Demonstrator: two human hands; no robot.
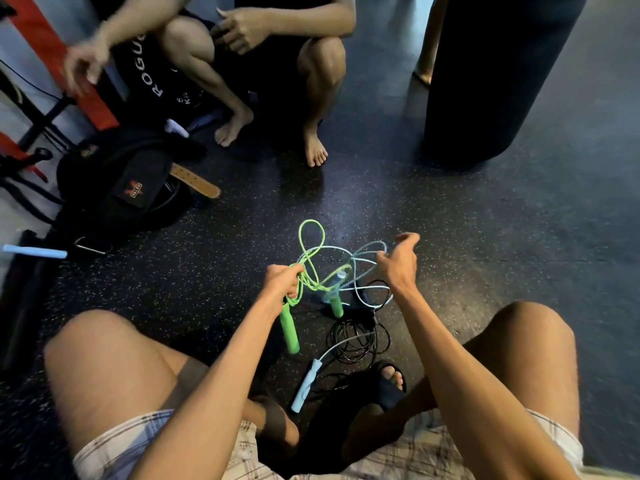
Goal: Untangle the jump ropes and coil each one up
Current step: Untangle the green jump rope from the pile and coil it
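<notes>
The left hand [282, 282] is closed around several strands of the green jump rope [311, 237] and holds them above the floor. One green handle [289, 329] hangs straight down just under this hand. The second green handle [336, 305] is a little to the right, lower, near the middle of the tangle. Green loops rise from the fist, away from the person.

The right hand [398, 265] is lifted at the right edge of the tangle, with the fingers loosely bent. The pale blue jump rope [363, 249] runs up to this hand and passes behind it. Whether the fingers really grip it cannot be told. The pale blue rope crosses the green one between both hands, and its pale blue handle [306, 386] lies on the floor [485, 254] between the person's knees.

The black jump rope [356, 337] lies in loose rings on the floor under the right forearm.

Farther away, a second person [277, 64] squats barefoot opposite. A black bag [117, 188] with a brown belt [195, 181] beside it is at the left, and a dark punching bag [491, 74] stands at the right.
</notes>
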